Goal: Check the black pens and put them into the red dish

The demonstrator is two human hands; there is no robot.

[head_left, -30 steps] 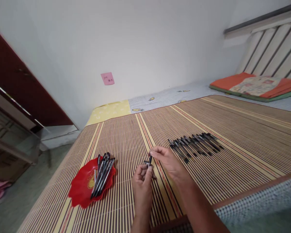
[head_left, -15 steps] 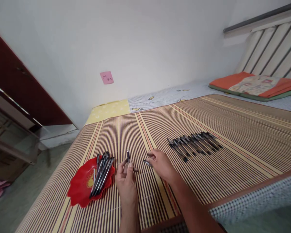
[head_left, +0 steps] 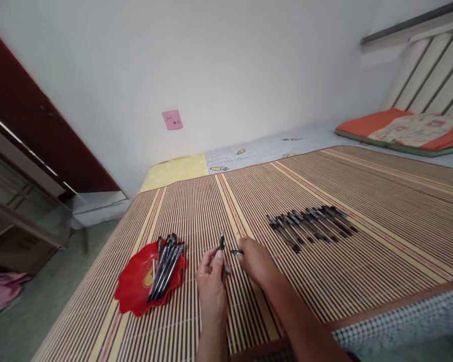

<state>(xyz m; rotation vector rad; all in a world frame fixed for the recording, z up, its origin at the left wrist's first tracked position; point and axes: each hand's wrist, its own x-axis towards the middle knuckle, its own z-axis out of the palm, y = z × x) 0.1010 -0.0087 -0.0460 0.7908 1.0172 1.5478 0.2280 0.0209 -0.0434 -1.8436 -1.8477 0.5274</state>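
My left hand [head_left: 212, 269] is closed on an uncapped pen [head_left: 222, 240], its tip pointing up and away from me. Close by on the right, my right hand [head_left: 253, 259] pinches a dark pen cap [head_left: 237, 252], apart from the pen. To the left lies a red wavy-edged plate [head_left: 130, 281] with several black and clear pens [head_left: 166, 271] leaning across its right side. On the right, several capped pens [head_left: 309, 223] lie side by side in a slanting row on the mat.
A striped bamboo mat [head_left: 196, 211] covers the bed. Folded orange and floral cloth [head_left: 400, 130] rests at the far right, below a radiator [head_left: 434, 75]. A pink note [head_left: 172, 119] is stuck to the white wall. Along the front runs the bed's edge.
My left hand with the pen has shifted right, closer to my right hand. The right hand has turned, and the cap in it now points left towards the pen. The view has shifted slightly.
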